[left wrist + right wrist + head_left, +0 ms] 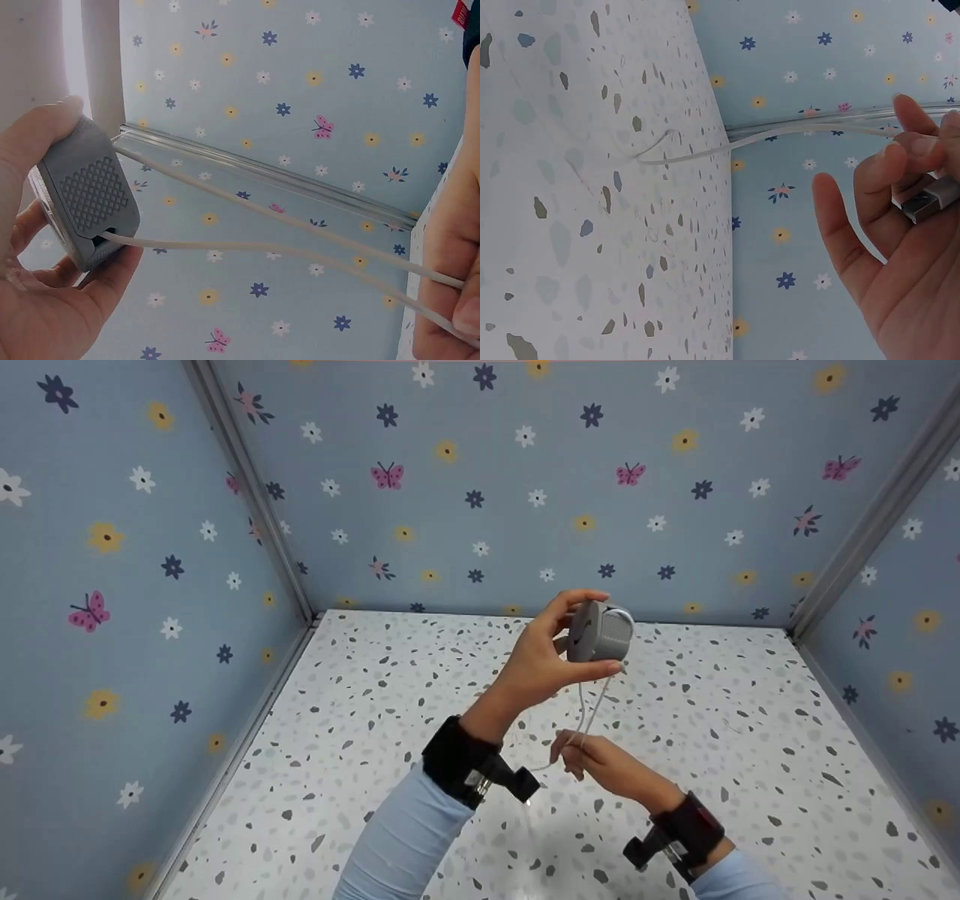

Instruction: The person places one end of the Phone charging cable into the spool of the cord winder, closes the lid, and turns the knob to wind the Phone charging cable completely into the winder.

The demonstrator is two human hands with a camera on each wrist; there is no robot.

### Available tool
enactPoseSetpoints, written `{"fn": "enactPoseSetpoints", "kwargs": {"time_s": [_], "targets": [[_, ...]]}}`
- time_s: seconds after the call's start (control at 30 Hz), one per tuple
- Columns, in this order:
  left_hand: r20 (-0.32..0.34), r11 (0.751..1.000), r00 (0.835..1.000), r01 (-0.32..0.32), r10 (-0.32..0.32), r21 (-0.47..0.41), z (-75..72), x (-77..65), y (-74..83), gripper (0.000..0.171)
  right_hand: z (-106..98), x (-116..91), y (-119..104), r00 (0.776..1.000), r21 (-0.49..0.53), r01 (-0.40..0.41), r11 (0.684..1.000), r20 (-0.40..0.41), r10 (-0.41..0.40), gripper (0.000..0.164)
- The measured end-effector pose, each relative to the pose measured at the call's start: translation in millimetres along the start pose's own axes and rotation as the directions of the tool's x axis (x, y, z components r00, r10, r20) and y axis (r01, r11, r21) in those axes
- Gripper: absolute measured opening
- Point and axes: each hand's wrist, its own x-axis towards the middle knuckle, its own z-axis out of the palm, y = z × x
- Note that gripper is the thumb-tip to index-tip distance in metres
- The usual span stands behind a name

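Note:
My left hand (534, 660) grips a grey rounded block (97, 184) with a diamond-textured side, thumb on one edge and fingers on the other, up above the table. White cable (255, 245) is looped about the block, and two strands run from it down to my right hand (600, 761). The right hand pinches these strands between thumb and fingers, lower and nearer. A USB plug (926, 204) with a metal end pokes out within the right hand's curled fingers. More cable trails away from that hand in the right wrist view.
Beneath both hands lies a white speckled tabletop (712, 735). Blue flowered panels (510, 510) stand at the back and on both sides, joined by grey metal corner posts (255, 495). Each wrist wears a black strap with a small camera.

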Motion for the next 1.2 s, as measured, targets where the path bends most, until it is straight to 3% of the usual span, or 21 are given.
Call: {"fn": "enactPoseSetpoints", "kwargs": {"time_s": [0.17,0.3,0.4,0.7,0.9,1.2], "targets": [[-0.083,0.995,0.995,-0.063,0.056,-0.082,-1.6,1.6,2.7,0.070,5.4,-2.2,12.2,1.000,-0.018,-0.003,1.000,0.016,0.003,0.025],[-0.135,0.985,0.985,-0.125,0.109,-0.115,-3.2,4.4,7.8,0.069,11.0,-4.9,22.7,0.997,-0.046,-0.058,0.997,0.054,0.061,0.025],[-0.144,0.980,0.980,-0.156,0.137,-0.125,-3.1,6.0,11.5,0.069,13.9,-7.0,18.3,0.989,-0.076,-0.117,0.990,0.079,0.123,0.024],[-0.161,0.950,0.971,-0.210,0.175,-0.232,-4.9,11.6,17.4,0.072,18.6,-10.0,55.8,0.960,-0.135,-0.234,0.963,0.123,0.251,0.032],[-0.164,0.939,0.975,-0.194,0.152,-0.284,-4.6,14.1,17.7,0.072,16.6,-10.3,65.8,0.958,-0.137,-0.259,0.956,0.089,0.273,0.032],[-0.115,0.927,0.993,-0.032,-0.012,-0.375,-10.2,16.5,9.7,0.068,12.9,-10.2,78.1,0.973,-0.196,-0.223,0.955,0.018,0.231,0.024]]}}
